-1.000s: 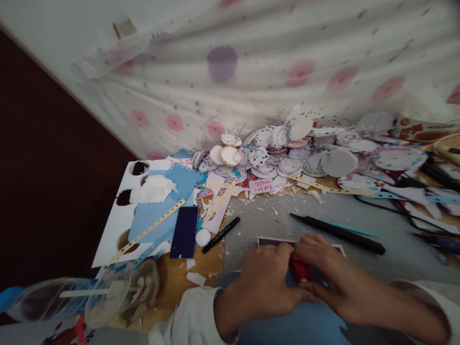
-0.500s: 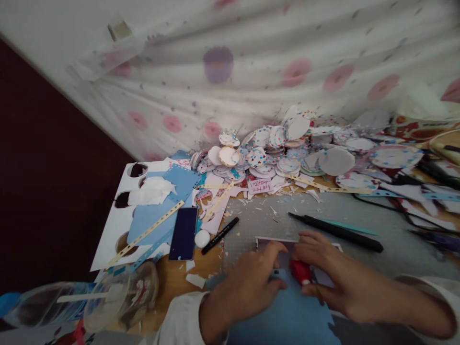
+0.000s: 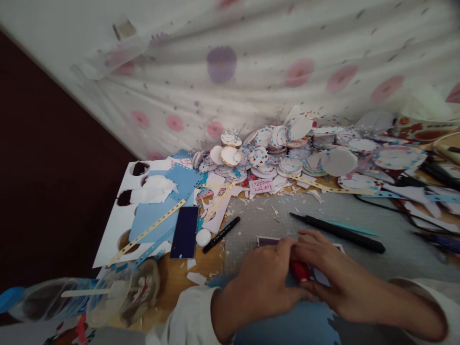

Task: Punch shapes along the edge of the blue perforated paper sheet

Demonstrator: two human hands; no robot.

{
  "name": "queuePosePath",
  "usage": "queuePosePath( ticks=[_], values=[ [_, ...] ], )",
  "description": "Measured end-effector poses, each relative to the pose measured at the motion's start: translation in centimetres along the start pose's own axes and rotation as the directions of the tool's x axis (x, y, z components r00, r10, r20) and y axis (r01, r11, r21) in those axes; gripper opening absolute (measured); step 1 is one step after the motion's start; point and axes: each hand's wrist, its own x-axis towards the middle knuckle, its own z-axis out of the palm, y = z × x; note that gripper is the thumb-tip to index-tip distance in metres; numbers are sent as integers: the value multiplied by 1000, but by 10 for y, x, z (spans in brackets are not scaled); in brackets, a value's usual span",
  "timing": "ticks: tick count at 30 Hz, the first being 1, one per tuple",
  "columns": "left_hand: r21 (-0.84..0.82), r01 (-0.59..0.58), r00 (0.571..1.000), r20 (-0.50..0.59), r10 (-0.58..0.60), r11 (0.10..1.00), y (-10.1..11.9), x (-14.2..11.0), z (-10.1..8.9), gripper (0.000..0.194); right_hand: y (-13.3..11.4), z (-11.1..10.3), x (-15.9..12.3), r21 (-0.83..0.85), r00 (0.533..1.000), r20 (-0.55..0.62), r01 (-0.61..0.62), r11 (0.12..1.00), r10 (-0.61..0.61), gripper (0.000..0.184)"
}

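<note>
Cutting step in progress: the left hand (image 3: 264, 282) lies flat on the blue card (image 3: 294, 321) upon the grey mat (image 3: 258, 220), while the right hand's (image 3: 330, 275) grip closes around a small red tool (image 3: 299, 270); the next stroke likely calls for steady downward pressure.

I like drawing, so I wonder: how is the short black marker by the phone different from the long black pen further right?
The short black marker is stubby and bears pale writing along its barrel; the long thin black pen is far longer, slimmer and plain. The marker lies across the left edge of the grey cutting mat, tilted up to the right; the pen lies fully on the mat, tilted down to the right. Both are black, lying flat, untouched by either hand.
</note>
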Motion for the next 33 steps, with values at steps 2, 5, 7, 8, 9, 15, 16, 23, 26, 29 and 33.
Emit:
queuePosePath(
  ticks=[2, 5, 7, 8, 9, 15, 16, 23, 26, 29, 33],
  values=[
    [-17, -27, 1000, -15, 27, 1000, -1, 3, 4, 62, 2, 1, -1, 10, 999, -34, 8, 1000, -7, 24],
    [-47, -43, 998, -44, 41, 998, -3, 4, 5, 60, 1, -1, 1, 57, 999, -50, 3, 998, 0, 23],
    [-73, -34, 998, -53, 30, 997, -4, 3, 3, 60, 0, -4, 3, 82, 999, -27, -22, 996, 24, 20],
    [-81, -22, 999, -47, 18, 996, -5, 2, 2, 63, 0, -5, 4, 85, 999, -14, -35, 996, 36, 19],
    [-85, -8, 999, -32, 5, 996, -7, 1, 1, 67, -1, -7, 4, 83, 999, 2, -47, 995, 47, 19],
    [-86, 32, 999, -5, -32, 996, -16, -8, -5, 56, -2, -16, 2, 65, 992, 93, -95, 993, 89, 14],
    [-85, 38, 999, -12, -39, 996, -17, -9, -5, 55, -2, -17, 2, 67, 991, 94, -99, 993, 92, 14],
    [-69, 39, 999, 0, -39, 997, -16, -8, -6, 51, -6, -20, 4, 89, 992, 86, -95, 992, 87, 13],
    [-71, 30, 999, -9, -31, 997, -17, -8, -5, 48, -8, -20, 5, 101, 995, 69, -85, 991, 78, 14],
    [-72, 32, 999, -17, -33, 997, -17, -9, -6, 46, -7, -19, 2, 109, 994, 56, -97, 989, 91, 15],
    [-82, 67, 997, -28, -70, 994, -14, -12, -10, 43, 1, -19, -6, 168, 979, -59, -184, 968, 197, 31]
  ],
)
